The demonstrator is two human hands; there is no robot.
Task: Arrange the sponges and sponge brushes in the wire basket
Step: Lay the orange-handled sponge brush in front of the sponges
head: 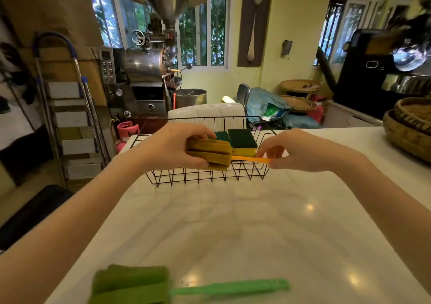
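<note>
Both hands are holding one orange sponge brush [210, 153] level above the near wall of the wire basket [205, 175]. The left hand [172, 148] is gripping the brush's sponge head, fingers wrapped over its top and thumb beneath. The right hand [300, 151] is pinching the end of the orange handle between thumb and fingertips. The basket is standing on the white table [233, 222], directly beyond and below the hands. Inside it, just behind the brush head and between the two hands, two yellow sponges with green scouring tops [242, 140] are sitting side by side; the left one is largely hidden by the brush. A green sponge brush [144, 285] is lying flat on the table well apart from both hands, at the near edge, its handle pointing toward the right-hand side.
</note>
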